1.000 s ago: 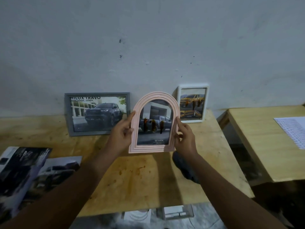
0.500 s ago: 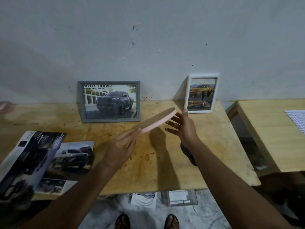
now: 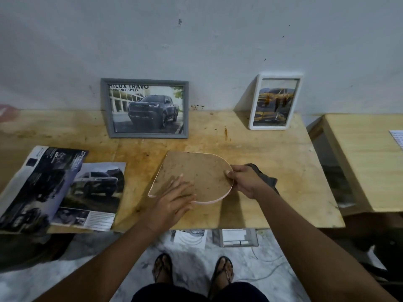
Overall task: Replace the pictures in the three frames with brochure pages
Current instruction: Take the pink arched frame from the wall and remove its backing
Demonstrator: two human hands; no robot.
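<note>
**Fingers [image 3: 182, 185] flat on the back of the arched frame [image 3: 196, 168]**

The fingers of the left hand [image 3: 172, 201] lay straight and spread, pressing flat on the frame's brown backing near its straight lower end. The right hand [image 3: 246, 179] pinched the rounded end, with the thumb on top of the backing and the other fingers curled under the rim. The arched frame lay face down on the wooden surface [image 3: 272, 149], its pink edge showing along the near side and its arch pointing right. A dark cloth [image 3: 269, 179] lay just behind the right hand.

At the back of the surface, the grey frame [image 3: 105, 107] leaned against the wall, showing a dark pickup under the words "HILUX TRAVO". Well to its right, the white frame [image 3: 254, 103] also leaned on the wall and showed a yellow vehicle. The brochure [image 3: 65, 188] lay open on the left part of the surface, its near edge reaching the surface's front edge, apart from the arched frame.
</note>
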